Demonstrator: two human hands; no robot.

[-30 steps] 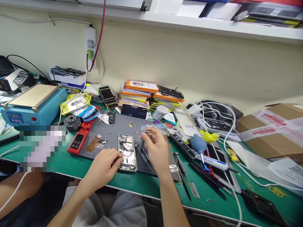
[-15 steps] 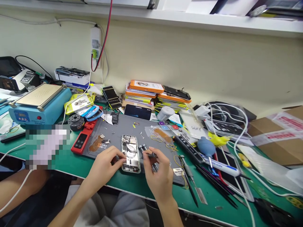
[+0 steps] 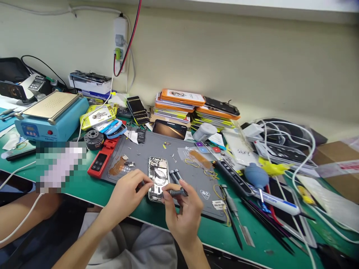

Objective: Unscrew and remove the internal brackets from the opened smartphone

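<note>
An opened phone (image 3: 160, 175) with its inner parts bare lies on the grey repair mat (image 3: 143, 151). At its left edge, the thumb and forefinger of my left hand (image 3: 130, 194) are closed against it. My right hand (image 3: 185, 207) pinches a grey screwdriver (image 3: 176, 192), held nearly level with its tip end over the phone's lower part. The exact tip is too small to make out. Just right of the phone lie more grey screwdrivers (image 3: 174, 175), partly hidden by my right hand. Small loose parts (image 3: 129, 163) rest on the mat to the left.
A red device (image 3: 98, 164) borders the mat's left edge. Beyond it stands a blue heating plate machine (image 3: 53, 119). Stacked boxes (image 3: 179, 101) and a lit phone (image 3: 169, 129) sit behind. To the right are a blue air blower (image 3: 256, 175), tweezers and white cables. Another person's arm (image 3: 30, 213) is at left.
My right hand has brought the screwdriver down and left over the phone's lower end. The phone at the back now has a lit screen. The camera view has shifted slightly.
</note>
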